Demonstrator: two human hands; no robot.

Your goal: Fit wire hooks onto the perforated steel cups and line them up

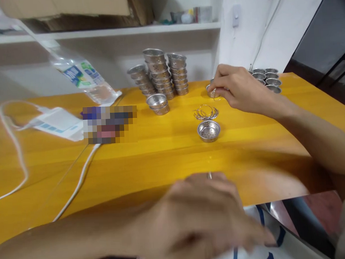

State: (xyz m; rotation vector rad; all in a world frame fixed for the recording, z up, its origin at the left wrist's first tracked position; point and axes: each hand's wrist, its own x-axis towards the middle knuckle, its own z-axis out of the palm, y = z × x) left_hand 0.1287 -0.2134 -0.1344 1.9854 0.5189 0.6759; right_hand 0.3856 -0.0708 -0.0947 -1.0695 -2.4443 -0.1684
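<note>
My right hand (234, 87) reaches to the far side of the table, thumb and fingers pinched over a small perforated metal cup (210, 91). A thin curved wire ring (217, 99) shows just under those fingertips. Nearer to me lies a loose heap of wire rings (206, 113), and right before it sits another perforated metal cup (208, 131), its mouth upward. My left hand (198, 215) is low in front, over the table's near edge, smeared by motion. Its fingers are too blurred to show whether it holds anything.
Several stacks of metal cups (160, 75) stand at the back, with a short stack (158, 104) before them. More cups (265, 79) are grouped back right. On the left are a plastic bottle (84, 76), a white box (59, 123) and white cables (82, 178).
</note>
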